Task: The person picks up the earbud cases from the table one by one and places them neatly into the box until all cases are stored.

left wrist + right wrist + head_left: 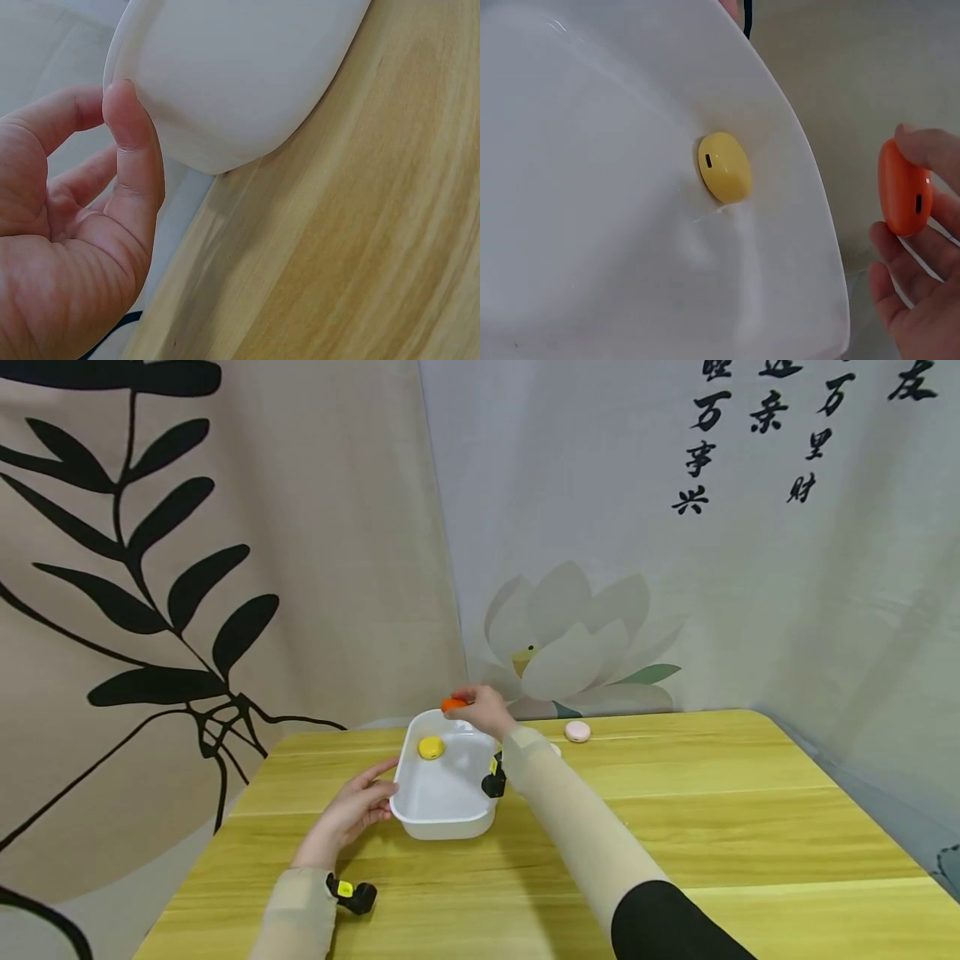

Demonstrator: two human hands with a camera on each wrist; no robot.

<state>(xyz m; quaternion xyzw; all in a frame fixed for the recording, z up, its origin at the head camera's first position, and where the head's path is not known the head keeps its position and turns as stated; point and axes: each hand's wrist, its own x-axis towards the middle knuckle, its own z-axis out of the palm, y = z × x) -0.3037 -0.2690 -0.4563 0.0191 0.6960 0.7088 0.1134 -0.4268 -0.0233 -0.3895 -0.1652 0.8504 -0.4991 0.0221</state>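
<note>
A white rectangular tub [452, 795] with rounded corners stands on the table. My left hand [358, 806] holds its left rim; in the left wrist view the thumb lies on the wall and the index finger is at the edge. Above the tub's far rim, my right hand [486, 710] pinches an orange pebble-shaped case [904, 187] with a small black slot, between thumb and fingers. From the right wrist camera, this case appears just outside the rim. A similar yellow case [725, 169] lies inside the tub, near the far left in the head view.
On the wooden table [720, 810], a pale pink case [577, 731] lies near the back edge. Beside it a whitish thing [556, 749] is mostly hidden by the right sleeve. Printed cloth [360, 527] hangs close behind the table.
</note>
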